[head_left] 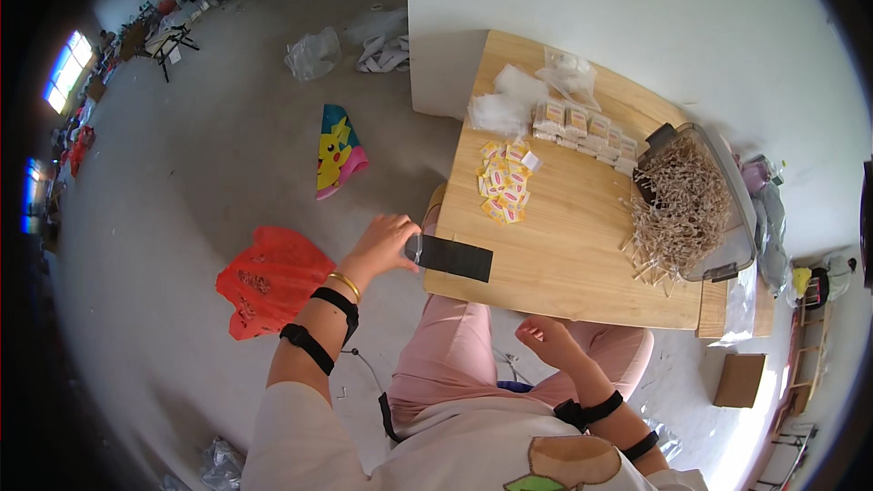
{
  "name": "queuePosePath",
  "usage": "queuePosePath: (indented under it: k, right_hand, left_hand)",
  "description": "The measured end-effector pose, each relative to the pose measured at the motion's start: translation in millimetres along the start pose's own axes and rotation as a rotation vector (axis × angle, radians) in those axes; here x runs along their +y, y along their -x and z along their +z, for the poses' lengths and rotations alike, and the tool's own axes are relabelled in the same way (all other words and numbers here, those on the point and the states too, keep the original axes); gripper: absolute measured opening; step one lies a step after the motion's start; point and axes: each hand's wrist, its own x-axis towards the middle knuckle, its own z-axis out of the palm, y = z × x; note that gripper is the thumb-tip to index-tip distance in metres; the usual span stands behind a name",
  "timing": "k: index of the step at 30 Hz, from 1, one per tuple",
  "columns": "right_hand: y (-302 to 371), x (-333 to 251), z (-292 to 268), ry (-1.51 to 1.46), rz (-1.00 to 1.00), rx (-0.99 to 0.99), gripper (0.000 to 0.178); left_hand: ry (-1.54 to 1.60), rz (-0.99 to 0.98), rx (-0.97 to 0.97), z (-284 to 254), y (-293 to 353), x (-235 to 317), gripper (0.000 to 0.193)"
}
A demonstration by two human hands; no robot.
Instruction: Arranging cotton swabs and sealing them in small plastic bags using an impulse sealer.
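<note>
My left hand (384, 238) is at the table's near left corner, its thumb and fingers closed on the end of a small clear plastic piece (414, 249). Against that piece lies a flat black rectangle (459, 259) with faint cross lines, along the wooden table's (582, 236) edge. Whether the two are joined I cannot tell. Over my lap, below the table edge, my right hand (547, 342) has its fingers curled in, with nothing visible in them. Beyond the black rectangle lies a loose pile of small yellow and white cards (505, 184).
Stacked clear packs of cotton swabs (587, 130) stand at the back, beside clear plastic bags (505, 100). A clear bin (741, 209) on its side spills loose swabs (682, 205) at the right. Red plastic sheeting (273, 277) lies on the floor; a cardboard box (740, 380) stands right.
</note>
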Motion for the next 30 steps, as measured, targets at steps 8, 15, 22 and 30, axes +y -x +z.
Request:
queuePosePath:
  k: [8,15,22,30]
  right_hand:
    - [2.7,1.7,-2.2,0.028,-0.015,-0.006,0.025]
    - [5.0,8.4,-2.3,0.061,0.005,-0.014,0.026]
    - [3.6,9.4,-2.5,0.083,-0.007,-0.025,0.026]
    - [1.0,11.9,0.0,0.068,-0.022,-0.031,0.025]
  left_hand:
    - [0.148,-0.074,0.098,8.0,11.7,-9.3,0.061]
    - [0.231,-0.091,0.154,3.9,10.3,2.8,0.061]
    - [0.130,-0.047,0.091,5.1,1.8,11.7,0.065]
    - [0.026,0.001,-0.024,3.7,-8.2,20.8,0.070]
